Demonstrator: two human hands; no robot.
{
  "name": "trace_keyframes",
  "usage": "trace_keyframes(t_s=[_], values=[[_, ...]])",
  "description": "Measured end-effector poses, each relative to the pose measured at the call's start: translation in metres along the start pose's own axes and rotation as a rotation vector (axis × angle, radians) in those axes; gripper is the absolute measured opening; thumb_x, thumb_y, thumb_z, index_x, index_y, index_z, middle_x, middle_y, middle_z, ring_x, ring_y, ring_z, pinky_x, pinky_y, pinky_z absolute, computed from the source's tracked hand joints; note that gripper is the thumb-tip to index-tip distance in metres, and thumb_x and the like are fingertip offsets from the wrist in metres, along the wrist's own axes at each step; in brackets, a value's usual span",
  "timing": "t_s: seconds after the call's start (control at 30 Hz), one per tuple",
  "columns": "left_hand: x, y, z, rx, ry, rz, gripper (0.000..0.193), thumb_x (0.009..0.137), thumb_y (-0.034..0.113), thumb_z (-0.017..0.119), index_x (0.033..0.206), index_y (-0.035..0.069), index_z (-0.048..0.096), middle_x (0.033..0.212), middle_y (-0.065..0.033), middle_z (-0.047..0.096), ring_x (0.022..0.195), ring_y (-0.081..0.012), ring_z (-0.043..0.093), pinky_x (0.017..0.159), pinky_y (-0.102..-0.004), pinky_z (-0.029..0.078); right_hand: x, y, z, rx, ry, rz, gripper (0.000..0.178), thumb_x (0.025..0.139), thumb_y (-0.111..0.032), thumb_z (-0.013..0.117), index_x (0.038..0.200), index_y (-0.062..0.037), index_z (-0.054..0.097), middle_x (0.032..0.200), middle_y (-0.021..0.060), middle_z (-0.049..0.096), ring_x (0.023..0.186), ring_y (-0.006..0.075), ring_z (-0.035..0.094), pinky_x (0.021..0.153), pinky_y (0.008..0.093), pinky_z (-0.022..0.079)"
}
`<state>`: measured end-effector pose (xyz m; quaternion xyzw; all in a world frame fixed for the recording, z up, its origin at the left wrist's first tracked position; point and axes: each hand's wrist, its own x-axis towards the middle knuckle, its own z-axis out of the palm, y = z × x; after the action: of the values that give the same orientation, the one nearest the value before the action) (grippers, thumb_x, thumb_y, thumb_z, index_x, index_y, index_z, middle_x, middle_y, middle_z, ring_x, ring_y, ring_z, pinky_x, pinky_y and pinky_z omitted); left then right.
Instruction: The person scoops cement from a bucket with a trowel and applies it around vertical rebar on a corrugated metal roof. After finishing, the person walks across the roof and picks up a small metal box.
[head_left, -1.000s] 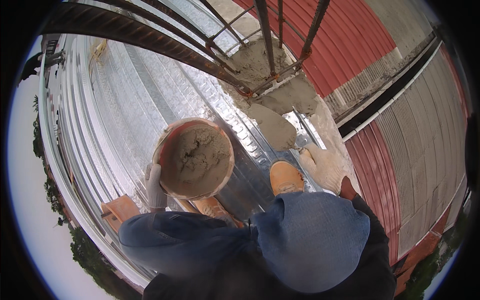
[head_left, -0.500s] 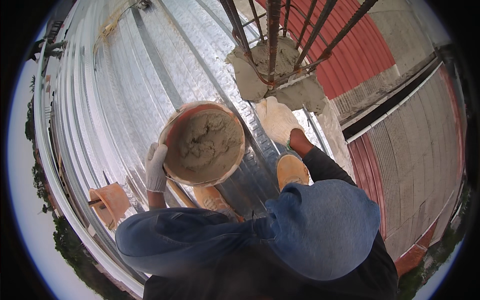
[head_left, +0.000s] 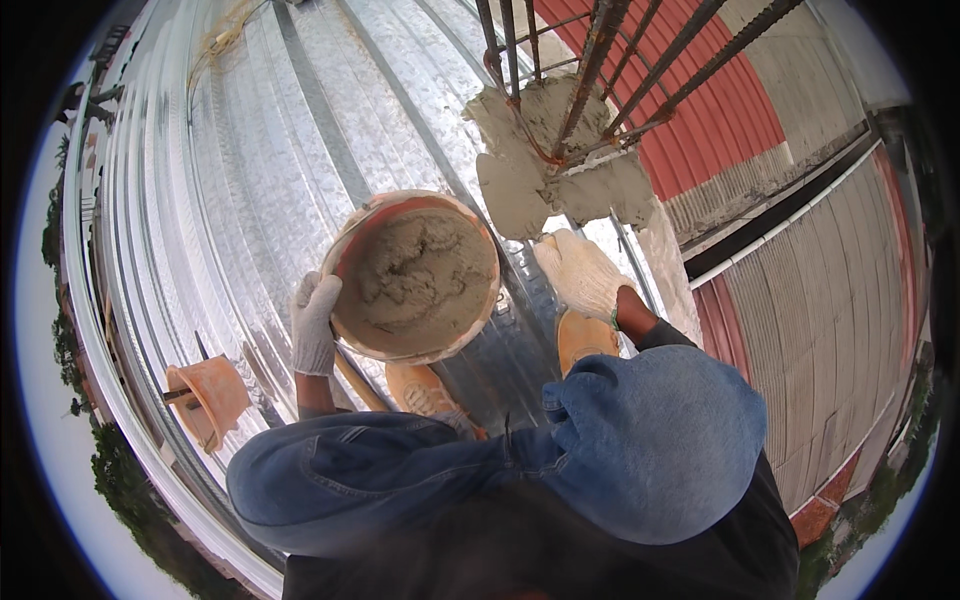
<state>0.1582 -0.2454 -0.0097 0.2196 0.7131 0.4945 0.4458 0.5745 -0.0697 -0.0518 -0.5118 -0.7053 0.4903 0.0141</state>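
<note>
A round bucket [head_left: 345, 335] filled with wet grey mortar [head_left: 420, 280] sits in front of me. My left hand [head_left: 316, 325], in a white knit glove, grips its left rim. To the right, my gloved right hand [head_left: 583, 275] is closed around what looks like a trowel; its handle is mostly hidden in my fist. The mortar-coated trowel blade [head_left: 513, 195] reaches forward and left from it, at the edge of a patch of wet mortar [head_left: 610, 190]. Rusty rebar [head_left: 592, 85] rises from that patch.
Ribbed shiny metal decking [head_left: 270, 150] lies under my boots [head_left: 418, 388]. A small orange bucket [head_left: 210, 395] with a tool in it is tipped at the left. Red corrugated roofing [head_left: 690, 100] and grey roofing [head_left: 830, 300] lie to the right, beyond a dark gap [head_left: 790, 210].
My right hand has drawn back toward me, and the trowel blade has come with it, away from the rebar. My left hand stays on the bucket rim.
</note>
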Motion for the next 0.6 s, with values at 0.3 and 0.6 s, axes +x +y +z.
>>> trace_keyframes(t_s=[0.3, 0.6], values=[[0.001, 0.004, 0.027, -0.086, 0.054, -0.002, 0.019, 0.107, 0.027, 0.084, 0.099, 0.014, 0.071, 0.092, 0.0065, 0.068, 0.083, -0.0047, 0.059, 0.076, -0.0256, 0.05, 0.123, -0.024, 0.0, -0.105, 0.137, -0.139, 0.021, 0.116, -0.017, 0.052, 0.12, 0.0026, 0.058, 0.119, 0.0347, 0.064, 0.108, 0.0568, 0.068, 0.093, 0.0614, 0.058], [0.006, -0.013, -0.006, -0.102, -0.038, 0.011, 0.024, 0.111, 0.024, 0.079, 0.128, 0.007, 0.075, 0.116, -0.0034, 0.078, 0.101, -0.0135, 0.073, 0.089, -0.032, 0.061, 0.111, -0.04, 0.011, -0.024, 0.204, -0.269, 0.047, 0.117, -0.036, 0.044, 0.114, 0.0063, 0.064, 0.106, 0.0345, 0.07, 0.102, 0.05, 0.074, 0.093, 0.0569, 0.059]])
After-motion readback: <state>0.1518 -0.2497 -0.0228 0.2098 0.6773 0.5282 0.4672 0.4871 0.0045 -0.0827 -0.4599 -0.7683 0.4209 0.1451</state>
